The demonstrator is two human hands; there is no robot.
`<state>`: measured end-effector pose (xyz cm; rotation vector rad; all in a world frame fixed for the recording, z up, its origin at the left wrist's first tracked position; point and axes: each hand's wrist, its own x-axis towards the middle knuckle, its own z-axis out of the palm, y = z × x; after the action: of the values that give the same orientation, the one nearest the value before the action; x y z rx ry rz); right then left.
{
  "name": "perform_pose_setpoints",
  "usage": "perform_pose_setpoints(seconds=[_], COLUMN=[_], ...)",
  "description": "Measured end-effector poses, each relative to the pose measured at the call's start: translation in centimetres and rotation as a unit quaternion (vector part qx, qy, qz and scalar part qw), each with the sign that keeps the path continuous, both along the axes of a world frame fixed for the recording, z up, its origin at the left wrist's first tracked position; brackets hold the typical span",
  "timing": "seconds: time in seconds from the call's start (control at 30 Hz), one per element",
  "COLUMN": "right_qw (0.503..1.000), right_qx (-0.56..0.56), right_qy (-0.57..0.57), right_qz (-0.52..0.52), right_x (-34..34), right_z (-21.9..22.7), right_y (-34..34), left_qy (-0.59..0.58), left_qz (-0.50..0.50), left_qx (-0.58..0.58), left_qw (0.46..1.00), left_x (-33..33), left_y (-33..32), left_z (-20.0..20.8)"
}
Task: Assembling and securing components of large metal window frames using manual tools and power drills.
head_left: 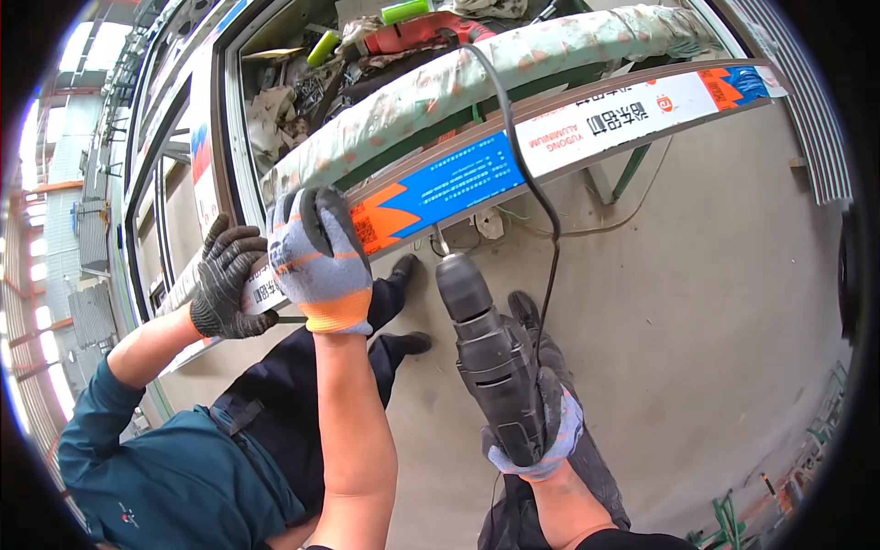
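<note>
My left hand [319,261], in a grey and orange glove, is clamped over the aluminium profile [550,137], which lies along the padded trestle bar [477,73]. My right hand [541,435] is closed round the grip of the corded drill [490,353], whose bit meets the profile's underside just right of my left hand. I judge that drilling is in hand; the next move calls for steady, square pressure. A co-worker's black-gloved hand [225,280] steadies the profile left of mine. Below the profile is a bare concrete floor [715,302]; behind it stand window frames [174,156].
</note>
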<state>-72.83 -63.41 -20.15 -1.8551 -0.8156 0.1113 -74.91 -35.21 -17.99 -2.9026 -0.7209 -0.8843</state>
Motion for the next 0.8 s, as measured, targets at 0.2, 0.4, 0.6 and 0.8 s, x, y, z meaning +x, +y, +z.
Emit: perform_pose_setpoints(seconds=[0.2, 0.4, 0.6, 0.8], right_qw=[0.999, 0.998, 0.996, 0.997], right_qx=[0.044, 0.048, 0.069, 0.009], right_qy=[0.022, 0.033, 0.053, 0.045], right_qz=[0.012, 0.000, 0.016, 0.059], right_x=[0.6, 0.4, 0.2, -0.8], right_z=[-1.9, -1.5, -2.0, -1.8], right_y=[1.7, -0.4, -0.4, -1.0], left_qy=[0.063, 0.121, 0.187, 0.250], left_qz=[-0.043, -0.116, -0.159, -0.203], left_qx=[-0.001, -0.018, -0.019, -0.021], left_qw=[0.997, 0.986, 0.969, 0.947], left_x=[-0.9, -2.1, -4.3, -7.1], left_y=[2.3, 2.4, 4.9, 8.2], left_z=[0.6, 1.0, 1.4, 2.4])
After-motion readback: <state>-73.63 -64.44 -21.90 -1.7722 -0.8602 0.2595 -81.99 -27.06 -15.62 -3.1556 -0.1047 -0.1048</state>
